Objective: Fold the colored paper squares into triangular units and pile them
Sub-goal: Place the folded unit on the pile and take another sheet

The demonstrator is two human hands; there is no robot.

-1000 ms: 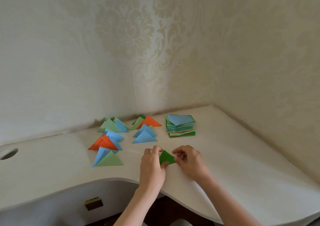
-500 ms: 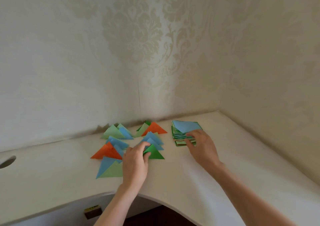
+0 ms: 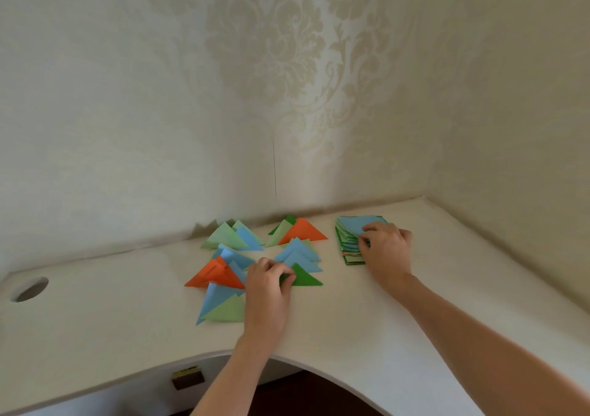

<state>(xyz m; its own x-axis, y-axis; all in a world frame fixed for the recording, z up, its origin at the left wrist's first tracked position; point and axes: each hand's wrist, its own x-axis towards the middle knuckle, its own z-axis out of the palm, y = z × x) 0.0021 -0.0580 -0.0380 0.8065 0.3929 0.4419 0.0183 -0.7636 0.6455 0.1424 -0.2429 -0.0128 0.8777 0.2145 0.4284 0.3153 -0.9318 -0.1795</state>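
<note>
Left grip pinches dark green triangle; right grip pinches stack's top sheet

A white desk fits into a corner of wallpapered walls with a pale damask pattern. A round cable hole sits at its left end. A small dark fitting hangs under its front edge.

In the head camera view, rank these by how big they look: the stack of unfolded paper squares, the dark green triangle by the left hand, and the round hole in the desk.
Largest to smallest, as they appear:
1. stack of paper squares, partly hidden
2. dark green triangle, partly hidden
3. round hole

The triangle and the hole look close in size, so their order is unsure.
</note>
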